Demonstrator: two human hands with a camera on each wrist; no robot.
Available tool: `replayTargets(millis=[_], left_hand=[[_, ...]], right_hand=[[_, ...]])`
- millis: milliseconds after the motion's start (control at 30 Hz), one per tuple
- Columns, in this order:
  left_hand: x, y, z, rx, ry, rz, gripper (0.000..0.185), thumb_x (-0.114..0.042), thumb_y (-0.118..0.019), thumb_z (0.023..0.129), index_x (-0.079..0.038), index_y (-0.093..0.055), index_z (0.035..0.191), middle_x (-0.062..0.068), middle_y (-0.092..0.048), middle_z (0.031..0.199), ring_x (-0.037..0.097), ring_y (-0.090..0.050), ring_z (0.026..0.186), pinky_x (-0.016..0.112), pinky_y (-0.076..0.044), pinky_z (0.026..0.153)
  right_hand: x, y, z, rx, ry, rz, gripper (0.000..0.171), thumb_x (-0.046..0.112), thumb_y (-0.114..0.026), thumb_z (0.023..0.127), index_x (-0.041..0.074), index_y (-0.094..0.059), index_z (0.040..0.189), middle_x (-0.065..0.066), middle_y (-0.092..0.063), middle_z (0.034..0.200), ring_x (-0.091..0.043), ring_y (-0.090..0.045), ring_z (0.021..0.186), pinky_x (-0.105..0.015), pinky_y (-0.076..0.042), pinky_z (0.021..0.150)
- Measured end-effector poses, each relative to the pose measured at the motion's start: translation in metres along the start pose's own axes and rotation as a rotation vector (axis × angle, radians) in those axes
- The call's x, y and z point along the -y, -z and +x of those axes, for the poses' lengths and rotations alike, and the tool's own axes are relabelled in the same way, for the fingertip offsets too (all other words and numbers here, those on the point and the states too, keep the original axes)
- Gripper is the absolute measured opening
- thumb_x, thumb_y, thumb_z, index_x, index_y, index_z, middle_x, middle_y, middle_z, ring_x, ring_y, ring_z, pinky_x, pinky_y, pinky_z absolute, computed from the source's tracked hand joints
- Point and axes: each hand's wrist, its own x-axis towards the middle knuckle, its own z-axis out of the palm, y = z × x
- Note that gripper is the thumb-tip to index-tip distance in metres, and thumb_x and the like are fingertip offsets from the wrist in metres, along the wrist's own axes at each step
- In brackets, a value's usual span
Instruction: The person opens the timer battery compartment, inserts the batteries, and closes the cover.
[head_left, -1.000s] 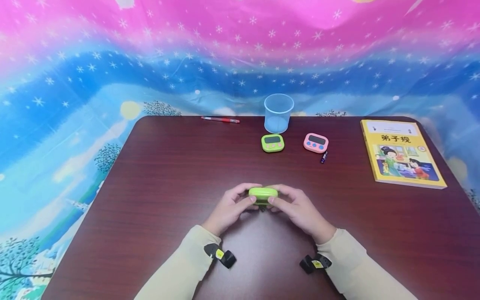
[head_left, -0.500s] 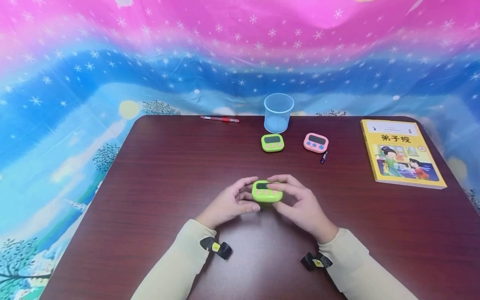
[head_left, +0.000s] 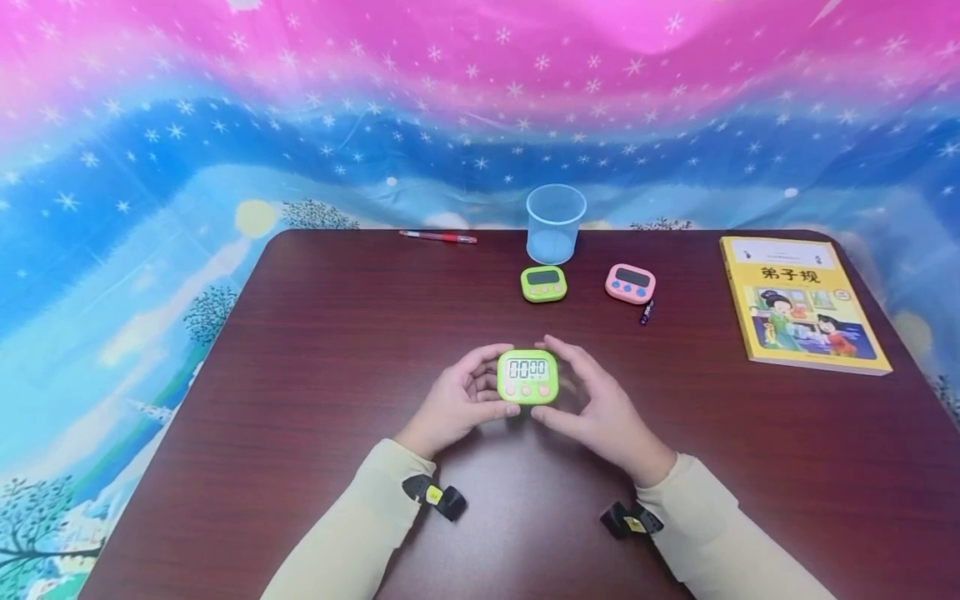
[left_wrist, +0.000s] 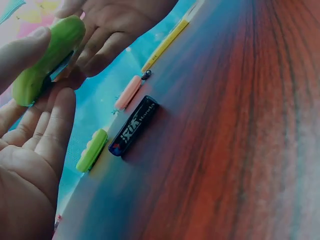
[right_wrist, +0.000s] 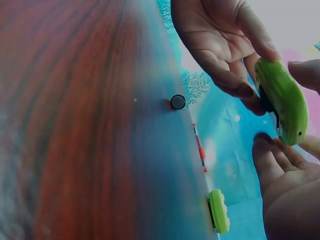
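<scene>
both hands holding a green timer (head_left: 527,377) up above the dark worktop (head_left: 315,333)

left hand (head_left: 457,398) and right hand (head_left: 600,410) have their fingers curled onto its side edges, face up, display reading zeros. it looks light, rigid and smooth plastic, best pinched by the rims, clear of the buttons. a loose battery (left_wrist: 133,126) lies under it. at the far edge, the clear cup (head_left: 555,223) looks empty.
</scene>
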Motion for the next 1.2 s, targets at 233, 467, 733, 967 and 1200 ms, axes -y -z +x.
replayTargets(millis=[233, 467, 733, 967, 1200], left_hand=[[0.0004, -0.0009, -0.0003, -0.008, -0.02, -0.016, 0.08, 0.014, -0.076, 0.079, 0.001, -0.04, 0.149, 0.018, -0.061, 0.124, 0.019, -0.066, 0.096, 0.029, -0.06, 0.084], [0.0011, -0.0038, 0.0003, 0.02, 0.021, -0.016, 0.08, 0.013, -0.075, 0.081, 0.001, -0.036, 0.15, 0.022, -0.064, 0.12, 0.018, -0.066, 0.095, 0.028, -0.06, 0.081], [-0.0001, -0.0062, -0.0001, 0.0, 0.046, 0.024, 0.082, 0.01, -0.075, 0.083, -0.005, -0.036, 0.153, 0.02, -0.067, 0.118, 0.016, -0.067, 0.081, 0.028, -0.052, 0.051], [0.0009, -0.0075, 0.0006, -0.01, 0.052, -0.014, 0.082, 0.013, -0.074, 0.082, -0.001, -0.035, 0.152, 0.024, -0.065, 0.117, 0.016, -0.066, 0.084, 0.022, -0.053, 0.059], [0.0008, -0.0065, 0.0019, -0.021, 0.056, 0.008, 0.08, 0.011, -0.074, 0.083, -0.001, -0.035, 0.152, 0.024, -0.065, 0.118, 0.016, -0.066, 0.086, 0.02, -0.054, 0.063]], right_hand=[[0.0006, 0.0001, 0.0006, -0.008, -0.138, 0.293, 0.063, -0.003, -0.07, 0.091, 0.005, -0.045, 0.148, -0.019, -0.063, 0.121, -0.024, -0.069, 0.092, -0.036, -0.062, 0.078], [-0.0017, 0.0, 0.0011, -0.014, -0.208, 0.345, 0.06, -0.004, -0.068, 0.091, 0.006, -0.048, 0.147, -0.021, -0.064, 0.116, -0.025, -0.07, 0.087, -0.044, -0.062, 0.076], [-0.0032, -0.0015, 0.0026, -0.04, -0.243, 0.338, 0.061, -0.002, -0.069, 0.091, 0.005, -0.047, 0.148, -0.02, -0.064, 0.117, -0.022, -0.069, 0.087, -0.039, -0.062, 0.077], [-0.0035, -0.0051, 0.0027, -0.067, -0.272, 0.342, 0.06, -0.003, -0.067, 0.091, 0.002, -0.046, 0.148, -0.02, -0.064, 0.116, -0.02, -0.068, 0.085, -0.037, -0.062, 0.075], [-0.0051, -0.0039, 0.0031, -0.019, -0.236, 0.291, 0.074, -0.005, -0.073, 0.086, 0.002, -0.039, 0.152, -0.019, -0.063, 0.12, -0.022, -0.067, 0.091, -0.031, -0.061, 0.078]])
